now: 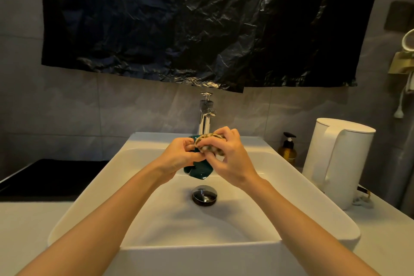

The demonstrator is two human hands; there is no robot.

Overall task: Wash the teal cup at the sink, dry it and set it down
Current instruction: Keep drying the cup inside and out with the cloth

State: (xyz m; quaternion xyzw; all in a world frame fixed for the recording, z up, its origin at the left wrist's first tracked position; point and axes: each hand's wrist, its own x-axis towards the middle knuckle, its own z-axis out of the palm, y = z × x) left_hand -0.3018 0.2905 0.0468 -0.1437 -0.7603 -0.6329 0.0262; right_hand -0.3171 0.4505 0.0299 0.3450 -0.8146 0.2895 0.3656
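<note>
A grey-tiled wall hung with a crinkled black plastic sheet (201, 18) backs a white rectangular basin (201, 251) set on a pale bench (22, 231). Over the basin's far half, the glossy teal cup (200, 170) is gripped in the left hand (179, 154). The right hand (233, 159) bunches a brown-and-cream patterned cloth (209, 142) against the cup's top.

A wet, glazed cup could slip from the grip and chip on the basin, or knock the chrome tap (205, 119) just behind.

Count: one cup, one cloth, one tap, one drain plug (204, 195), one white kettle (336, 163), one amber pump bottle (287, 152), two hands.
</note>
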